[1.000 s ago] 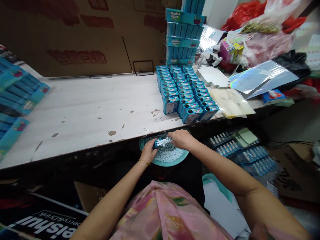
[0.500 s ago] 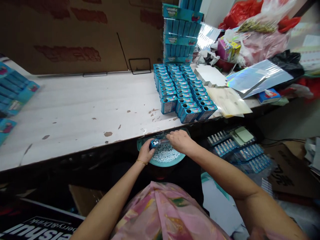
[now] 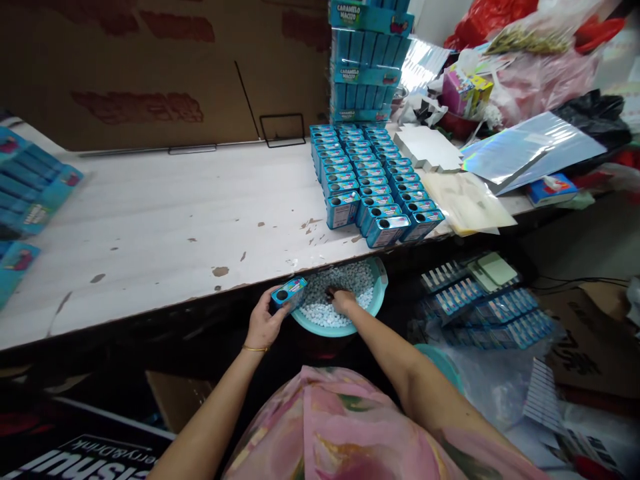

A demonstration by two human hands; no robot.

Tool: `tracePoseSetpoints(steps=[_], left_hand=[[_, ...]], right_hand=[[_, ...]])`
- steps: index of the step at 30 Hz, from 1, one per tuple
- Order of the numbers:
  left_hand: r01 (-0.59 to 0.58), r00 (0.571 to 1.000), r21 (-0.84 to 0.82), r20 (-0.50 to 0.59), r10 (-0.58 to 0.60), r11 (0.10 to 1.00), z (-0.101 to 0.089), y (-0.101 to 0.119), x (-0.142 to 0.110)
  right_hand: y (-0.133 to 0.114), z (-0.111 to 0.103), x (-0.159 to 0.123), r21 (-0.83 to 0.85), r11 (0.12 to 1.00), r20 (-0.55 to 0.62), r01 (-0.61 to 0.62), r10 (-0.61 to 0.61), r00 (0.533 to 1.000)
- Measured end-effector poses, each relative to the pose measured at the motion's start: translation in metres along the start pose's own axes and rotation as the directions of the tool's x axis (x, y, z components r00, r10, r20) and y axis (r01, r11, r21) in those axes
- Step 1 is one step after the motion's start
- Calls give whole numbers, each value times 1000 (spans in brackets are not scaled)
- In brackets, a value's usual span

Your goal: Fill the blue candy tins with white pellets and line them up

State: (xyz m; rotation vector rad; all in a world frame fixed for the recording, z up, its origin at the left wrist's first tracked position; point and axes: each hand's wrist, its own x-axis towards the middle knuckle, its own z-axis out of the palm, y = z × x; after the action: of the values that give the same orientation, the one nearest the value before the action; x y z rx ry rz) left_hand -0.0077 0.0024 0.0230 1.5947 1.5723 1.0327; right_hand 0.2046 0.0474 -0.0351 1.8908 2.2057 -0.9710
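Note:
My left hand [image 3: 265, 320] is closed around a blue candy tin [image 3: 289, 293] with a dark round hole in its top, held at the left rim of a turquoise basin [image 3: 383, 293]. Small white candies [image 3: 325, 315] fill the basin. Down among them is my right hand [image 3: 343, 302], its fingers drawn together. Something dark shows at its fingertips, too unclear to name. Rows of similar blue tins [image 3: 373, 170] stand upright on the white table above the basin.
Stacked blue display boxes [image 3: 370, 67] rise behind the tins. Flat white cartons [image 3: 427, 148], clear sheets [image 3: 467, 200] and bags [image 3: 545, 80] crowd the right side. More display boxes [image 3: 35, 187] sit at far left. Packed trays [image 3: 490, 300] lie below the table at right.
My left hand has moved left with the tin, whose top now faces up in view. My right hand has left the tin's side and gone down into the candies.

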Motion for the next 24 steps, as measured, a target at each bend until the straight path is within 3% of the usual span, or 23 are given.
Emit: tracePoseSetpoints(steps=[5, 9, 12, 15, 18, 24], left_hand=[[3, 1000, -25, -12, -3, 1000, -2, -2, 1], [-30, 999, -12, -21, 30, 999, 1, -1, 2], [-91, 996, 7, -7, 91, 996, 11, 0, 4], [-149, 988, 68, 44, 146, 986, 26, 2, 7], [-186, 981, 142, 85, 175, 972, 41, 7, 10], [-249, 965, 205, 136, 224, 947, 53, 12, 9]], right_hand=[[21, -2, -2, 157, 984, -71, 84, -73, 995], [43, -34, -28, 280, 933, -180, 227, -182, 967], [43, -67, -52, 293, 899, -241, 325, -259, 935], [27, -98, -73, 191, 917, -243, 351, -303, 921], [3, -119, -87, -16, 951, -185, 310, -308, 933], [-37, -129, -103, -456, 865, -126, 208, -294, 947]])
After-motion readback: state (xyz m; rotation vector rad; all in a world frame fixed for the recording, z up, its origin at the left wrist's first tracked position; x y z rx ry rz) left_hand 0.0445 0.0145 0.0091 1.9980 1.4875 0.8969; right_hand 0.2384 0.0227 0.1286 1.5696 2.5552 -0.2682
